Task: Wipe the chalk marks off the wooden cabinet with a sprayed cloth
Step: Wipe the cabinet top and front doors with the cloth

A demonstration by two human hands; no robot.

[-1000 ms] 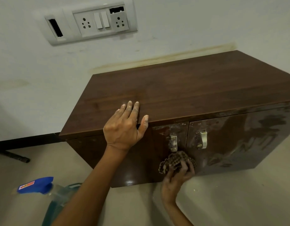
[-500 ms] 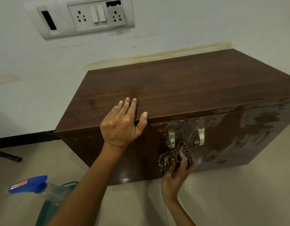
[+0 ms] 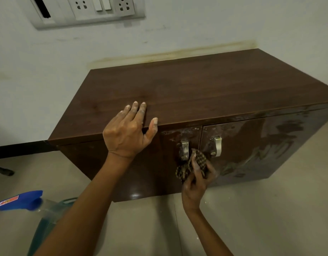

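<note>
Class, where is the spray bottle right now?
In the head view, the spray bottle is at the lower left, on the floor beside the person's left forearm.

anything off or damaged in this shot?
Yes. The switchboard on the wall has an open black slot at its left end, a module apparently missing. The right cabinet door carries whitish smears. The left hand has chalky fingertips.

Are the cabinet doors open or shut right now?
Shut. Both doors lie flush with the cabinet front, only a thin seam between the handles. The right hand presses the cloth against them.
</note>
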